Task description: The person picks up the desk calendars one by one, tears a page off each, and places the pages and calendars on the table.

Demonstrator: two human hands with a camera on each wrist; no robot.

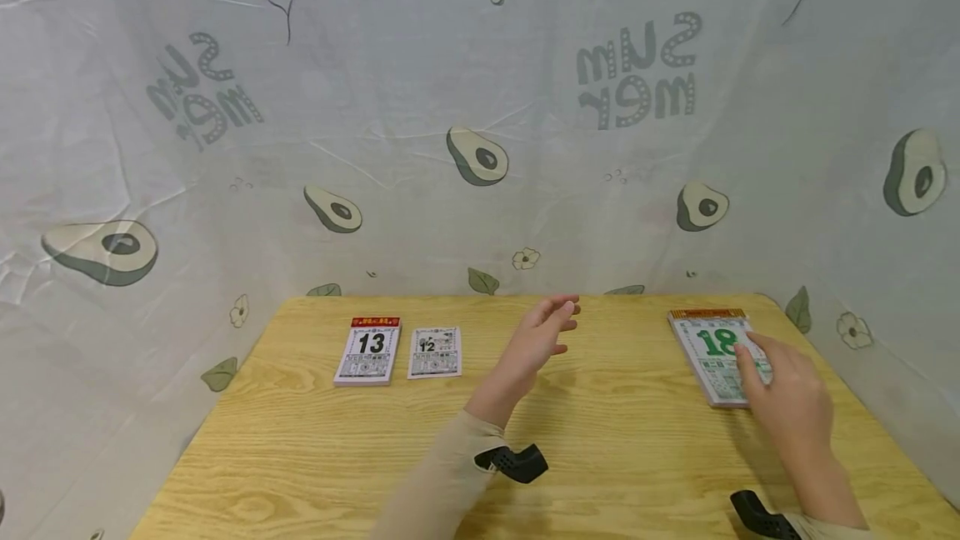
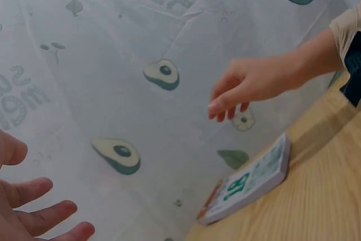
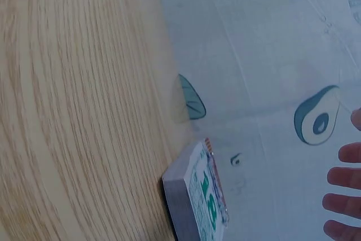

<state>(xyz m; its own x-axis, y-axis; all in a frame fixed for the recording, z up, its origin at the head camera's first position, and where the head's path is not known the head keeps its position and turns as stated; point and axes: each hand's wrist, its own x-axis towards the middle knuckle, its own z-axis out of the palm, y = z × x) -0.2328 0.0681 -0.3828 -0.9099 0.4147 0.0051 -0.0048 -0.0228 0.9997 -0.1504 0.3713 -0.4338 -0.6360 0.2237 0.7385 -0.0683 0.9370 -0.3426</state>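
Note:
A thick tear-off calendar pad (image 1: 708,352) with a green 18 lies at the right of the table. My right hand (image 1: 795,398) hovers over its right side with loosely bent fingers. The left wrist view shows a gap between that hand (image 2: 248,86) and the pad (image 2: 248,187). In mid-table, my left hand (image 1: 528,348) is raised with nothing in it, its fingers relaxed and pointing right. Left of it lie a calendar sheet (image 1: 435,352) with a 12 and, farther left, a second calendar pad (image 1: 367,352) with a black 13 and a red header.
All of this lies on a wood-grain table (image 1: 300,457). A pale curtain (image 1: 405,215) printed with avocados and leaves hangs behind the table and along both sides. Black devices (image 1: 522,463) are strapped at the wrists.

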